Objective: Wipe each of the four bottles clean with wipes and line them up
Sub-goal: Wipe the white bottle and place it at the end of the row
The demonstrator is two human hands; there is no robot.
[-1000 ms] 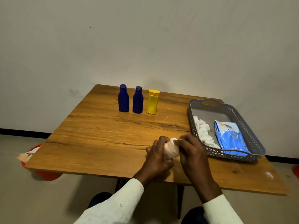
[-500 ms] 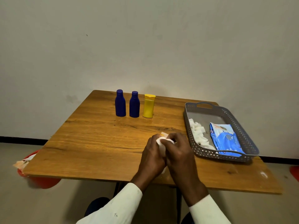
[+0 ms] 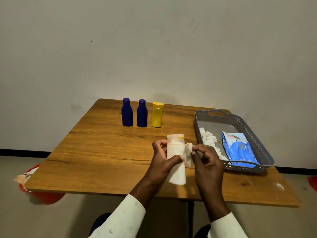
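Observation:
My left hand (image 3: 162,162) grips a cream bottle (image 3: 175,150) upright above the table's front half. A white wipe (image 3: 188,155) is pinched in my right hand (image 3: 206,160) and pressed against the bottle's right side. Two dark blue bottles (image 3: 127,112) (image 3: 142,114) and a yellow bottle (image 3: 157,115) stand in a row at the back of the wooden table (image 3: 103,152).
A grey perforated tray (image 3: 253,134) at the right holds crumpled white wipes (image 3: 208,139) and a blue wipes pack (image 3: 237,146). A red bin (image 3: 44,196) with paper in it sits on the floor under the table's left corner.
The cream bottle, earlier buried between both hands with the wipe around it, now stands upright and mostly exposed. My right hand has drawn the wipe off to the bottle's right side.

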